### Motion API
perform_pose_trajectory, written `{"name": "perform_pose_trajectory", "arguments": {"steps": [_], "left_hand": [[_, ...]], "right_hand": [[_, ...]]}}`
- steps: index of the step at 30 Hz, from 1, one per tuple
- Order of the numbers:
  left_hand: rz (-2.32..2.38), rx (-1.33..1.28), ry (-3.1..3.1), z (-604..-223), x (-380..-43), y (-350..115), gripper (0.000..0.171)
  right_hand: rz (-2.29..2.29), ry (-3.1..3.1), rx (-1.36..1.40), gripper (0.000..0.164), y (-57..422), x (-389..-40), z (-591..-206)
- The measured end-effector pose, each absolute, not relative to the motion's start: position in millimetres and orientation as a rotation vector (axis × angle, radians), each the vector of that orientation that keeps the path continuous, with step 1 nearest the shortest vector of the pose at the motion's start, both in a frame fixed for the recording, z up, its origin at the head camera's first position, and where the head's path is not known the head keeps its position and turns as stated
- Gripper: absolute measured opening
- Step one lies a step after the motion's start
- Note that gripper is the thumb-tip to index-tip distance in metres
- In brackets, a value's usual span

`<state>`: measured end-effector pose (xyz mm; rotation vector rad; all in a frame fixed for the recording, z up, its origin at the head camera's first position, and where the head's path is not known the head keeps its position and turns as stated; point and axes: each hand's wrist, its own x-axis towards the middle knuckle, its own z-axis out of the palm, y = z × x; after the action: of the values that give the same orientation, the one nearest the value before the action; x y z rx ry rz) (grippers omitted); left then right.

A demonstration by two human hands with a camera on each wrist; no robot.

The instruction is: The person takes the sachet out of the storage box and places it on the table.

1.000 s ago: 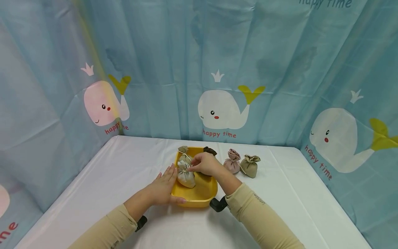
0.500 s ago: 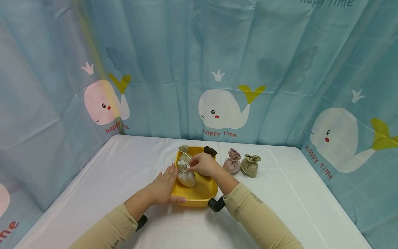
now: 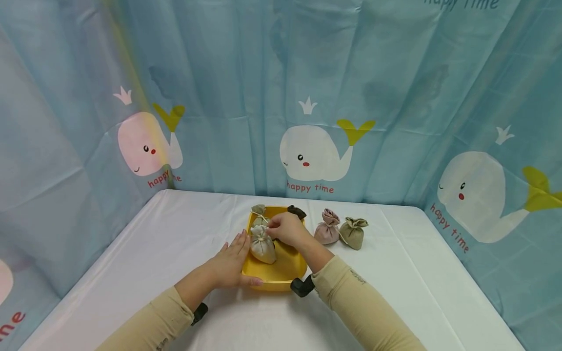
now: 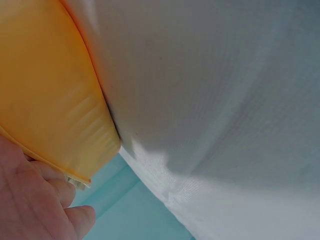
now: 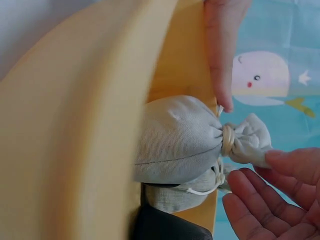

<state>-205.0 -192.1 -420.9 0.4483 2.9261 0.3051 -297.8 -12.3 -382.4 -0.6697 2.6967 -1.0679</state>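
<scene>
A tabletop booth, with whale-print curtains (image 3: 221, 141) on three sides of a white table (image 3: 417, 278).

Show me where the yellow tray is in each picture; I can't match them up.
Head: the yellow tray sits a little below the middle.
Left wrist: its outside fills the upper left.
Right wrist: its blurred near wall fills much of the left.
Shared landmark: the left hand, beside the tray in all three.
</scene>
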Motion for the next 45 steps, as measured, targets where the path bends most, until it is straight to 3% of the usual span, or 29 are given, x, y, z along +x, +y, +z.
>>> {"name": "perform_pose_trajectory", "arguments": {"steps": [28,45], "left_hand": [[0.342,0.445,2.913,-421,-205,-192,0.122],[0.339,0.443,2.911,-420,-205,-192,0.125]], "right_hand": [[-1.330,2.671,-0.611,0.007,-10,-290,-369],[-1.447,2.611,-0.611,0.007,17,-291,-360]]}}
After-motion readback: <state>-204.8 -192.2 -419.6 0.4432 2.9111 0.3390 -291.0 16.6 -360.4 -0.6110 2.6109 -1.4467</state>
